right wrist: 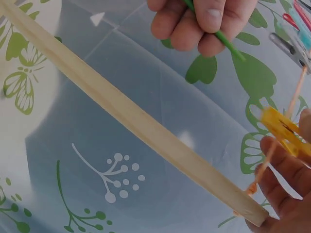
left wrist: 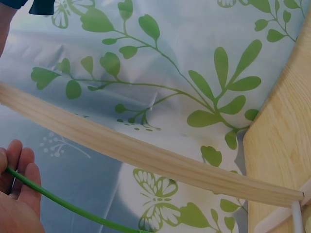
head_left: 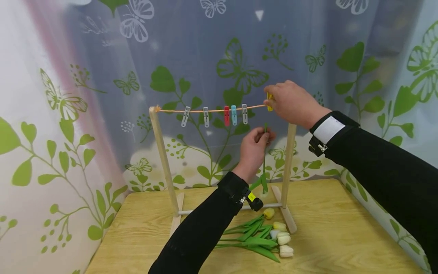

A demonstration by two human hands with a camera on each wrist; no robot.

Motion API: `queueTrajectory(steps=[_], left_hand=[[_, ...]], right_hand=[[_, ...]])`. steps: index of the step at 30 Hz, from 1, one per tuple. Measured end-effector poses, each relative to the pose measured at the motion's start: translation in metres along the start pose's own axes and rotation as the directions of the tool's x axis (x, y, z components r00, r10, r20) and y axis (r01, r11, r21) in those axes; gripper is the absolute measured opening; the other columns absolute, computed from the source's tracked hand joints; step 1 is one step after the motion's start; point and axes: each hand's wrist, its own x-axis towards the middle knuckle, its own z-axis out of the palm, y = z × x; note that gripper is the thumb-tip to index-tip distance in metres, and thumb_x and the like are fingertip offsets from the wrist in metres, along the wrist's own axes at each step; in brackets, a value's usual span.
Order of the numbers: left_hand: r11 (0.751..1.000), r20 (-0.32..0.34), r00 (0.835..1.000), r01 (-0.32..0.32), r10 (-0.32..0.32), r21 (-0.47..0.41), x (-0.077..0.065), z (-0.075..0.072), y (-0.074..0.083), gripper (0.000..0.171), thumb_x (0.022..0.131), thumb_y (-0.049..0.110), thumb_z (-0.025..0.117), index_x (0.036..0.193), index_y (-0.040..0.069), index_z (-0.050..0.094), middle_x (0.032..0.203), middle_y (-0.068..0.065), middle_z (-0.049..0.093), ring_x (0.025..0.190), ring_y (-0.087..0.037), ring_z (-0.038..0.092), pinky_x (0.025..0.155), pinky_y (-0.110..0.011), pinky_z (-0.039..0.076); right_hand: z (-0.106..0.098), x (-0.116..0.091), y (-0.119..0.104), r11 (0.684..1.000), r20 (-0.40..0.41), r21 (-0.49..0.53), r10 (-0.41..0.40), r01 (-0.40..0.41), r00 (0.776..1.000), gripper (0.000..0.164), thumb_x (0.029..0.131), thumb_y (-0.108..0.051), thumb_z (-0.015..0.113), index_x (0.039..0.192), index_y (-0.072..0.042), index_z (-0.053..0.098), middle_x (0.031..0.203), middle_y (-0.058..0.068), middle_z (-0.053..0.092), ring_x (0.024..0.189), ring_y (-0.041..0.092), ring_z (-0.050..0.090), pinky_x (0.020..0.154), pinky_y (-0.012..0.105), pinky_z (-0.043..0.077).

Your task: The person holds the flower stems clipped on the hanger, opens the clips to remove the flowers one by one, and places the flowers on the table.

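Observation:
My left hand [head_left: 252, 151] pinches the green stem [left wrist: 73, 208] of a tulip between thumb and fingers. The tulip [head_left: 264, 179] hangs upside down, its leaves and pale flower low, its stem end just above the fingertips. Higher and to the right, my right hand [head_left: 295, 103] grips a yellow clothespin [right wrist: 284, 130] at the orange rope [head_left: 219, 111], close to the right post [head_left: 289, 163]. In the right wrist view the stem end [right wrist: 233, 50] points toward the rope, apart from the yellow clothespin.
Along the rope hang a red clothespin [head_left: 227, 116], a light blue clothespin [head_left: 234, 115] and several grey ones. Wooden posts on feet hold it above the table [head_left: 328, 228]. Several white and yellow tulips [head_left: 253, 241] lie in front. A patterned curtain [head_left: 191, 45] is behind.

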Motion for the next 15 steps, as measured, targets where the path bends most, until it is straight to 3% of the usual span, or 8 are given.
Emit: queueTrajectory(steps=[4, 6, 10, 15], left_hand=[[1.000, 0.011, 1.000, 0.021, -0.021, -0.003, -0.003, -0.003, -0.005, 0.024, 0.116, 0.017, 0.057, 0.137, 0.015, 0.069, 0.134, -0.011, 0.075, 0.130, -0.021, 0.071, 0.117, -0.031, 0.060], [1.000, 0.015, 1.000, 0.022, -0.022, -0.011, -0.004, -0.003, -0.006, 0.026, 0.116, 0.017, 0.057, 0.139, 0.013, 0.068, 0.135, -0.012, 0.075, 0.131, -0.022, 0.071, 0.120, -0.034, 0.059], [1.000, 0.014, 1.000, 0.024, -0.024, -0.001, -0.008, -0.005, -0.007, 0.029, 0.117, 0.017, 0.056, 0.143, 0.009, 0.066, 0.137, -0.012, 0.074, 0.132, -0.023, 0.070, 0.122, -0.037, 0.058], [0.999, 0.012, 0.999, 0.035, -0.035, 0.004, -0.011, -0.007, -0.009, 0.028, 0.117, 0.017, 0.056, 0.142, 0.014, 0.067, 0.137, -0.011, 0.074, 0.132, -0.021, 0.070, 0.123, -0.036, 0.057]], right_hand=[[0.001, -0.002, -0.001, 0.996, -0.002, 0.033, 0.086, -0.086, 0.996, 0.062, 0.114, -0.029, 0.064, 0.162, 0.004, 0.045, 0.111, 0.025, 0.077, 0.117, 0.049, 0.063, 0.089, 0.056, 0.061], [0.001, -0.004, -0.001, 0.994, -0.009, 0.026, 0.110, -0.110, 0.994, 0.068, 0.113, -0.033, 0.066, 0.165, 0.004, 0.041, 0.111, 0.025, 0.078, 0.120, 0.050, 0.062, 0.088, 0.057, 0.062], [0.002, -0.006, -0.001, 0.993, -0.039, 0.007, 0.116, -0.115, 0.993, 0.076, 0.108, -0.038, 0.074, 0.163, 0.004, 0.042, 0.124, 0.025, 0.077, 0.123, 0.051, 0.061, 0.093, 0.061, 0.061], [0.004, -0.010, 0.000, 0.994, -0.053, -0.048, 0.093, -0.095, 0.994, 0.084, 0.101, -0.047, 0.081, 0.158, 0.004, 0.047, 0.131, 0.023, 0.076, 0.127, 0.051, 0.060, 0.099, 0.065, 0.059]])
